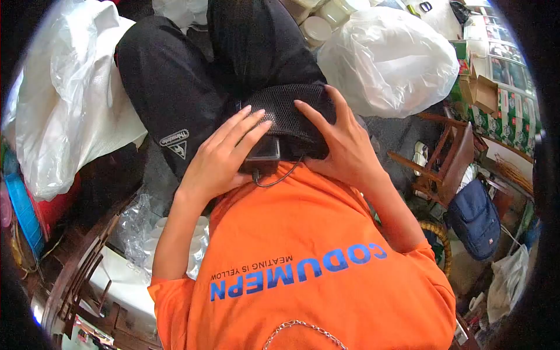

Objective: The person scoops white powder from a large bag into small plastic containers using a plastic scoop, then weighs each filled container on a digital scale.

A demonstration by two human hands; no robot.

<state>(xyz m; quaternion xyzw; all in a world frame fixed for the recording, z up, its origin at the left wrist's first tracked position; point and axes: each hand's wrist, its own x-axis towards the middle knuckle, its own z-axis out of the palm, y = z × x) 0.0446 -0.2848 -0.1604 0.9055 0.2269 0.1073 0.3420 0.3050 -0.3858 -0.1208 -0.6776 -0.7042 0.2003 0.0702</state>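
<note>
A black mesh item (pixel 286 105) rests on the lap, over the dark trousers. Against its lower left side is a black box-like device (pixel 264 153), from which a thin cable curves to the right. My left hand (pixel 224 150) lies over the left edge of the mesh and the device, with its fingers apart. On the right side, my right hand (pixel 343 137) touches the mesh, one finger on its surface and another along its edge, fingers spread. The thumbs reach the lower side, near the orange shirt.
White plastic bags (pixel 391 61) bulge at the upper right, and another white sack (pixel 81 111) stands at the left. Round lidded tubs (pixel 315 31) are at the top. To the right are a wooden stool (pixel 452 157) and a dark blue backpack (pixel 473 219).
</note>
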